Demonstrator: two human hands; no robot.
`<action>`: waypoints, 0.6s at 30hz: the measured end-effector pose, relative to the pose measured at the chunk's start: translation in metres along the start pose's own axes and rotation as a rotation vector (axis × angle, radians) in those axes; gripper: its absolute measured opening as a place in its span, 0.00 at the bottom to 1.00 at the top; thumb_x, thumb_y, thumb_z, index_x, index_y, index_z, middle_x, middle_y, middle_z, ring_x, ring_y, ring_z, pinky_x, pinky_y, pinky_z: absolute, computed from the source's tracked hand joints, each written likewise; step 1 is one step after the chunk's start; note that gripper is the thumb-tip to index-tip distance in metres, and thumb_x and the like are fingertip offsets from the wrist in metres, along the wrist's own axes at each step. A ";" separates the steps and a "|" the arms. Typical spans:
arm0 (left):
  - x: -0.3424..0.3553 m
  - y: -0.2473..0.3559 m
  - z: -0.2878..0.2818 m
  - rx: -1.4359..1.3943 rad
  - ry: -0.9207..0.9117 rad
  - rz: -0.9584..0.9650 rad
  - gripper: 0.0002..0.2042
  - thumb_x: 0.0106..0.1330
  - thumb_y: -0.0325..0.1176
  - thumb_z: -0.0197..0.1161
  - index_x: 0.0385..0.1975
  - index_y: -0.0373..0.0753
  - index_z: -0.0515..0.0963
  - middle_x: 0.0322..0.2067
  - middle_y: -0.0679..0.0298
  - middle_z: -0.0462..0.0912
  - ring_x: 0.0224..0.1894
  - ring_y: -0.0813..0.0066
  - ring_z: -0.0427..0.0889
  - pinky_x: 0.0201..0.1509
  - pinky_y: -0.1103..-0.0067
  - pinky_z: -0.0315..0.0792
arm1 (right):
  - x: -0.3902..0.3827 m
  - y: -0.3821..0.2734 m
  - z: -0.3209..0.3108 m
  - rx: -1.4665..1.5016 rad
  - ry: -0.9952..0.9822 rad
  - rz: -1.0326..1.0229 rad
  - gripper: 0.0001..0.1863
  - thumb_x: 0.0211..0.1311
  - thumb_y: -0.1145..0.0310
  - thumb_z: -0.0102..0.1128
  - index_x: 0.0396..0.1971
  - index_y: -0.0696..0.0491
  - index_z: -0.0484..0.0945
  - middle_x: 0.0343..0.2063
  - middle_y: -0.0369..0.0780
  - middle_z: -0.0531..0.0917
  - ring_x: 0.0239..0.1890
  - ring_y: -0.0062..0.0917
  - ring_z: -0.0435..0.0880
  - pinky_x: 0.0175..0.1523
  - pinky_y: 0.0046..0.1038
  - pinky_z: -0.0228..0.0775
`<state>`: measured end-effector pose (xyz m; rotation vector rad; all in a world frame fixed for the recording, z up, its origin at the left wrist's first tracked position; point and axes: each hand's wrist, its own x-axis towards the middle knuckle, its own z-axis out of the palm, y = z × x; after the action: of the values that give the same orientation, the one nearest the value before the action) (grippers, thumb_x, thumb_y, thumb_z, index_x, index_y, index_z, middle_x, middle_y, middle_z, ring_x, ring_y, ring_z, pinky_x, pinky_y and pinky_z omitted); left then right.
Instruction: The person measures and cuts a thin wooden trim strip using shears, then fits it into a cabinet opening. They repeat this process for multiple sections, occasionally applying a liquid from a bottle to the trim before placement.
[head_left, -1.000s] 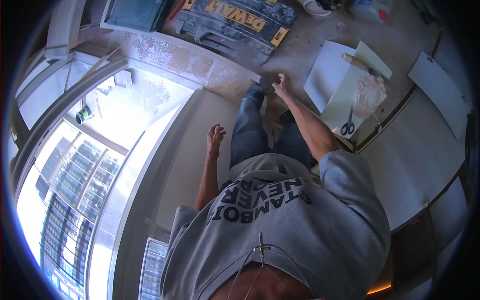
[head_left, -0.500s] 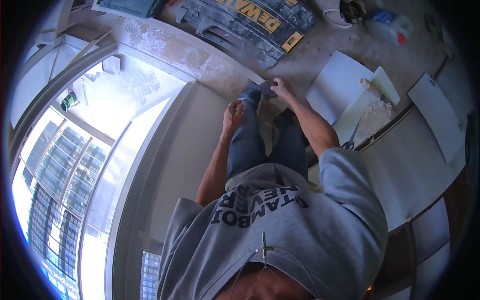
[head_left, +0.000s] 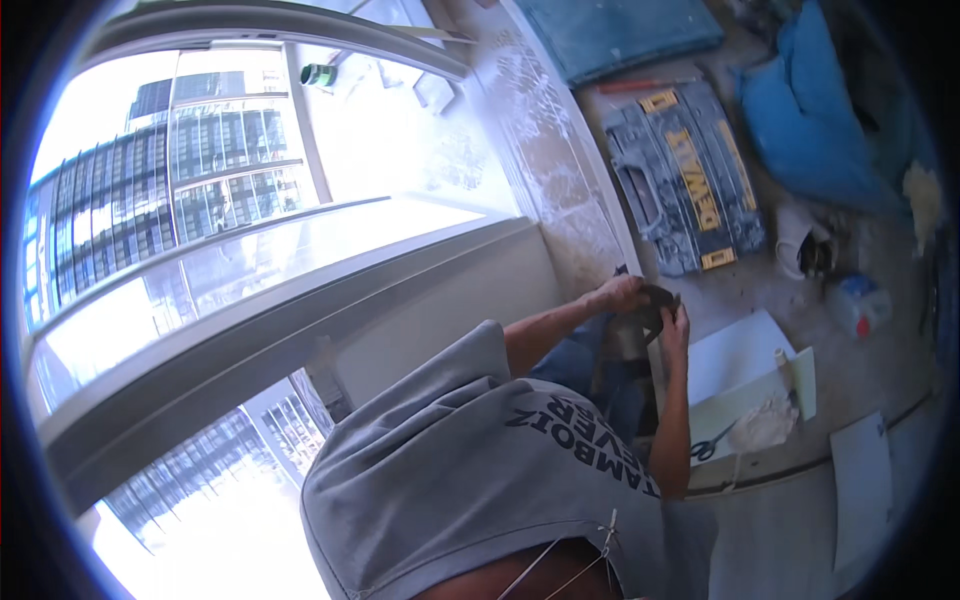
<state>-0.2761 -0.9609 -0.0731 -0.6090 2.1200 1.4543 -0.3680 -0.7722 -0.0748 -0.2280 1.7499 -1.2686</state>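
A dark, curved, flexible-looking piece is held up between my two hands; its exact kind cannot be made out. My left hand is closed at its left end, with the fingers partly hidden. On the other side, my right hand pinches its lower right edge between thumb and fingers. Both hands are close together above my blue-jeaned legs, near the edge of the dusty ledge.
A dusty black-and-yellow tool case lies beyond my hands. To the right are white board pieces, scissors, a crumpled pale heap and a plastic jug. A blue bag lies farther off. Large windows fill the left.
My view has swung round, so the case and boards appear turned. My left hand, earlier apart and holding nothing visible, has come to the dark piece that my right hand held.
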 end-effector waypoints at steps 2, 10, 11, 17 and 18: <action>-0.004 0.018 -0.006 -0.022 0.053 -0.097 0.20 0.58 0.43 0.59 0.45 0.36 0.76 0.40 0.47 0.80 0.46 0.51 0.78 0.50 0.65 0.71 | -0.006 0.005 -0.004 0.011 0.177 0.026 0.17 0.65 0.67 0.47 0.50 0.60 0.69 0.36 0.42 0.79 0.41 0.28 0.77 0.49 0.28 0.68; -0.074 0.007 -0.049 -0.380 0.373 -0.118 0.16 0.59 0.38 0.58 0.42 0.33 0.78 0.34 0.52 0.83 0.39 0.60 0.81 0.45 0.68 0.73 | -0.017 0.058 -0.046 -0.612 0.417 0.040 0.41 0.51 0.60 0.62 0.62 0.63 0.56 0.58 0.56 0.64 0.62 0.46 0.63 0.65 0.38 0.55; -0.084 0.004 -0.055 -0.376 0.398 0.026 0.16 0.60 0.38 0.57 0.41 0.33 0.78 0.32 0.52 0.83 0.38 0.61 0.81 0.44 0.69 0.73 | -0.016 0.056 -0.049 -0.609 0.405 -0.109 0.39 0.52 0.61 0.62 0.62 0.62 0.58 0.57 0.56 0.66 0.60 0.45 0.66 0.64 0.37 0.58; -0.147 0.028 -0.066 0.149 0.429 0.104 0.16 0.63 0.40 0.54 0.42 0.36 0.78 0.37 0.48 0.81 0.41 0.54 0.80 0.46 0.66 0.72 | -0.011 -0.023 -0.004 -0.171 -0.012 -0.291 0.31 0.59 0.58 0.61 0.59 0.56 0.64 0.43 0.42 0.79 0.44 0.26 0.77 0.49 0.29 0.71; -0.153 0.036 -0.065 0.199 0.369 0.122 0.16 0.63 0.41 0.54 0.43 0.36 0.78 0.40 0.48 0.81 0.43 0.52 0.79 0.47 0.65 0.71 | -0.011 -0.042 0.012 -0.160 -0.098 -0.346 0.31 0.59 0.59 0.61 0.59 0.56 0.64 0.43 0.42 0.80 0.43 0.26 0.78 0.48 0.28 0.71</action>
<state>-0.1887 -0.9969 0.0683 -0.7274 2.5903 1.2435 -0.3675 -0.7916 -0.0346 -0.6989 1.7781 -1.3321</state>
